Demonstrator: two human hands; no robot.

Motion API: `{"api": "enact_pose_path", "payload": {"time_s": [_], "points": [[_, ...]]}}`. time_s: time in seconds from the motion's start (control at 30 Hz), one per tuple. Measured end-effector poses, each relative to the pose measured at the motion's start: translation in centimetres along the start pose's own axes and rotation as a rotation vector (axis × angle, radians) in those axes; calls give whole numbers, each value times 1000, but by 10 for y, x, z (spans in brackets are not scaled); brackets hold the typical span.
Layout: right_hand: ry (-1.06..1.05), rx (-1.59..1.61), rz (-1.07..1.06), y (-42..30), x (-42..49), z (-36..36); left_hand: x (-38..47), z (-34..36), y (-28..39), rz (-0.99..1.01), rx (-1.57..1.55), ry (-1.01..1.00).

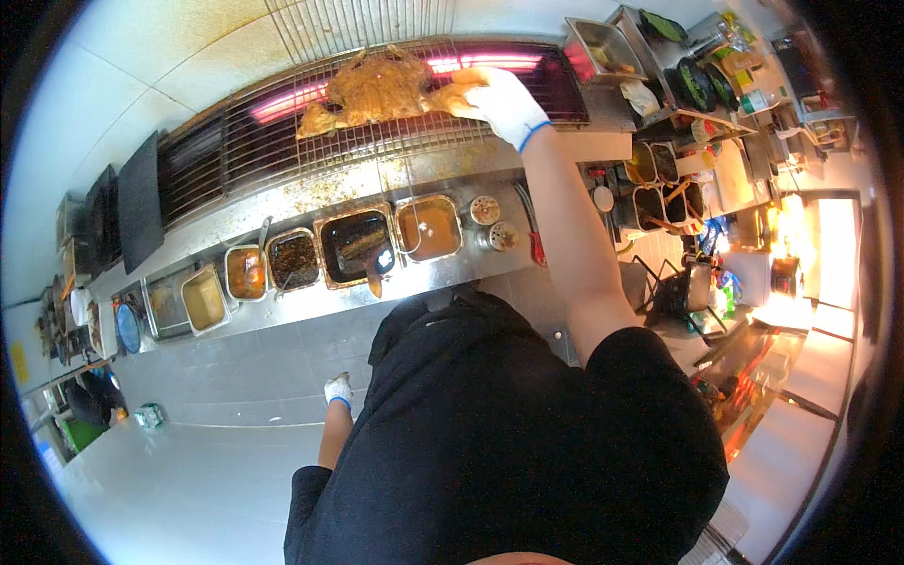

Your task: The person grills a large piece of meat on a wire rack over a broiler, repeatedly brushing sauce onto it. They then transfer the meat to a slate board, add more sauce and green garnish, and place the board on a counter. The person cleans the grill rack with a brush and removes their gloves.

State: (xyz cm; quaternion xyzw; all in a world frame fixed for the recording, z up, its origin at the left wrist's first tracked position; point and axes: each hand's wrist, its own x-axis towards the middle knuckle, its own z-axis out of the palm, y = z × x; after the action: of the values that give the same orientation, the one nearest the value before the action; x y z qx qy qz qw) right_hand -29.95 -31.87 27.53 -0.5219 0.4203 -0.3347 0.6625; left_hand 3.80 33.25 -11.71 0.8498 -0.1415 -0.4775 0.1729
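Observation:
A flattened, browned slab of grilled meat [381, 85] lies on an opened wire grill basket [395, 138] over a grill with glowing pink-red heating elements. The basket's raised wire lid [353, 25] leans at the wall. My right hand [498, 102], in a white knit glove with a blue cuff, grips the meat's right end; the fingertips are partly hidden against it. Low at my side hangs my left hand [339, 388], gloved alike and away from the counter. Nothing shows in it, and its finger position is too small to make out.
Along the counter's front stand a sauce pan with orange-brown liquid [429, 229], a dark sauce pan [353, 236] with a brush, and several smaller containers. Two perforated shaker cans [503, 236] stand right of them. A steel pan [607, 49] sits beyond the grill's right end. Behind me is a white worktop [198, 480].

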Motion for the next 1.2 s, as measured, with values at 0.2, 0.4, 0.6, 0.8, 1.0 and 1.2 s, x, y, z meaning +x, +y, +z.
{"api": "enact_pose_path", "payload": {"time_s": [0.2, 0.4, 0.6, 0.8, 1.0, 1.2], "points": [[-540, -892, 68, 46, -66, 22, -13, 21, 16, -225, -271, 77], [-572, -1380, 112, 246, -63, 97, -42, 43, 22, -210, -204, 102], [-599, -1426, 182, 239, -67, 96, -50, 51, -14, -25, -89, 134], [-443, -1120, 39, 91, -95, 49, -67, 62, -35, 114, 541, -64], [112, -947, -227, -4, -14, 31, -63, 73, -25, -35, 88, -16], [46, -979, -24, -17, 25, 33, -47, 64, 8, -351, -373, 141]]}}
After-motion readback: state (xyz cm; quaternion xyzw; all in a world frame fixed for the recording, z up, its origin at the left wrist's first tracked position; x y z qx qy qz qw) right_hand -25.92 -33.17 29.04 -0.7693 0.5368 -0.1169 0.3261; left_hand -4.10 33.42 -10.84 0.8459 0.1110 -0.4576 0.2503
